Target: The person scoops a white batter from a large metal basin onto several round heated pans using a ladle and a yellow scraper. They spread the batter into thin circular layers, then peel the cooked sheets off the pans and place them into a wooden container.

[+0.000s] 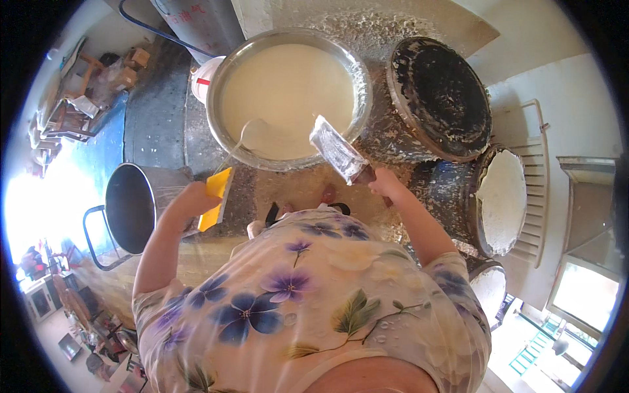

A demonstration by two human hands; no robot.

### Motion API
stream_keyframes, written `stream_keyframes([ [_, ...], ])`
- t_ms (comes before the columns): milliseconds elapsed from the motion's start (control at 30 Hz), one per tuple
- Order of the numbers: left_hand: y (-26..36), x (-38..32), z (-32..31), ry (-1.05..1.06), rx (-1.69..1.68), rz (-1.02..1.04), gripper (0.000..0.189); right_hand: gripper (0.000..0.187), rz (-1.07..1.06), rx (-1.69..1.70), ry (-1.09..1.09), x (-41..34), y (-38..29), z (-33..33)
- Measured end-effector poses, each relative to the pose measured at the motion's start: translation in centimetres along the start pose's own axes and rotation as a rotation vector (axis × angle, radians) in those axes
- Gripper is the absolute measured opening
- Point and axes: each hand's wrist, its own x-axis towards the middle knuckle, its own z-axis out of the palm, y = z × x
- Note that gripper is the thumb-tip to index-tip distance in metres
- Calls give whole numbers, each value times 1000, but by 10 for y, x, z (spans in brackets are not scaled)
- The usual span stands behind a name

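A wide metal basin (290, 98) of pale, creamy batter stands in front of me. My left hand (195, 199) grips a yellow-handled scraper (215, 199) with a straight edge, held below the basin's left side. In my right hand (385, 184) is the dark handle of a broad, flat blade (340, 151) coated with white residue; its tip reaches over the basin's near right rim. The handle of a ladle (235, 150), or a similar thin curved tool, leans out over the basin's near left rim, its lower end hidden in the batter.
A round black griddle (442, 98) sits on a drum at the right, beside another round top covered in white (502, 202). A tall metal pot (130, 209) with a loop handle stands at the left. Behind the basin are a gas cylinder (201, 24) and a white bucket (204, 81).
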Motion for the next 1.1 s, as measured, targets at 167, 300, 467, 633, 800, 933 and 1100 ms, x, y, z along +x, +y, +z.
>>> stream_keyframes([
  [167,23,7,8,-77,170,87,43,26,101,301,-60,10,19,39],
  [300,18,23,3,-107,90,259,42,29,1,353,-2,19,29,38],
  [467,30,55,45,-91,114,251,37,25,10,429,-26,55,22,40],
  [633,10,77,61,-478,-680,165,25,16,84,692,-189,66,7,54],
  [800,-6,66,76,-629,-1162,128,24,16,132,1055,-247,39,-14,72],
  [933,1,51,78,-619,-1216,114,24,14,95,1312,-335,10,-23,90],
  [1100,19,46,80,-430,-1180,221,22,12,96,1106,-185,-9,-16,109],
])
